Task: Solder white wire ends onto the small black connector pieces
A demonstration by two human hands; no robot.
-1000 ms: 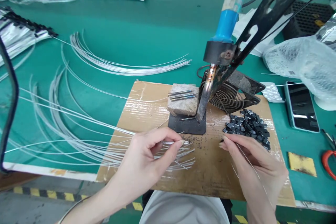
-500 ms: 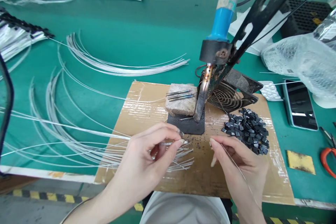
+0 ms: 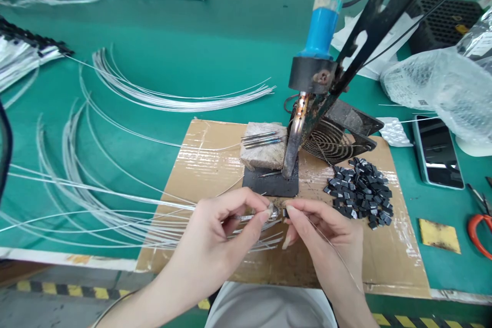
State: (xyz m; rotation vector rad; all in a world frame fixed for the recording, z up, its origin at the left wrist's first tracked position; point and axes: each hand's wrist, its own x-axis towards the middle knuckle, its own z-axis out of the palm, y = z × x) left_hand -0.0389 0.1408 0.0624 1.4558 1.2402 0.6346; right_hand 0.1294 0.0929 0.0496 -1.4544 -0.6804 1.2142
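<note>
Two narrow pinches, perhaps for precision: our left hand (image 3: 228, 228) holds white wire (image 3: 146, 197); our right hand (image 3: 326, 236), just beside it, a thin strand (image 3: 334, 248) and black connector (image 3: 285, 212); spare connectors (image 3: 361, 192) lie near, seemingly for reach.

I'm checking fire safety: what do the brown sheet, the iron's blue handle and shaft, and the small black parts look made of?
Brown sheet: probably cardboard under glossy film or tape; ribbed highlights show.
Blue handle: likely smooth plastic, evenly coloured with soft sheen.
Shaft: seems metal, dull grey with coppery stains.
Small black parts: perhaps hard plastic; their faces catch light.
</note>
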